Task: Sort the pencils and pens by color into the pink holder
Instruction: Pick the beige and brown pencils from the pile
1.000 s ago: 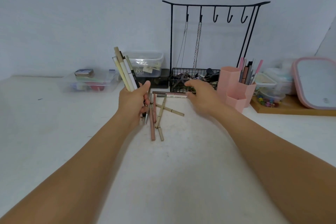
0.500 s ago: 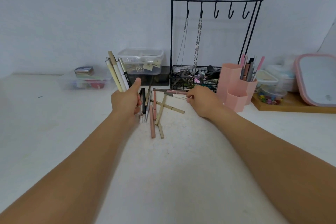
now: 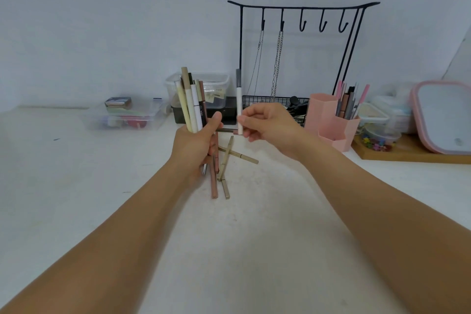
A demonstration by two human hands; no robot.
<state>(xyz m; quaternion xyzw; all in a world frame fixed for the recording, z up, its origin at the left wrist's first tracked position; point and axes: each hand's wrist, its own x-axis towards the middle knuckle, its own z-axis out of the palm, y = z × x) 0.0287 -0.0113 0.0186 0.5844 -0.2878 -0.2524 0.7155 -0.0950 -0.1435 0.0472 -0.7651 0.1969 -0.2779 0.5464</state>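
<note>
My left hand (image 3: 195,145) grips a bundle of pens (image 3: 191,102) held upright: cream, white, beige and brown ones. My right hand (image 3: 270,127) pinches a white pen with a grey cap (image 3: 239,99) near its lower end, upright, just right of the bundle. Below the hands several loose pens (image 3: 224,168) lie crossed on the white table, pink-brown and olive-gold. The pink holder (image 3: 328,122) stands to the right with several pens (image 3: 350,102) in its rear compartment.
A black hook rack (image 3: 300,7) with hanging chains and a wire basket stands behind the hands. Clear plastic boxes (image 3: 127,116) sit at the left and behind the bundle. A wooden tray (image 3: 407,154) with a pink-rimmed mirror (image 3: 443,115) is at the right.
My right hand picked the white pen off the table and raised it upright beside the bundle. My left hand with the bundle lifted slightly and moved right.
</note>
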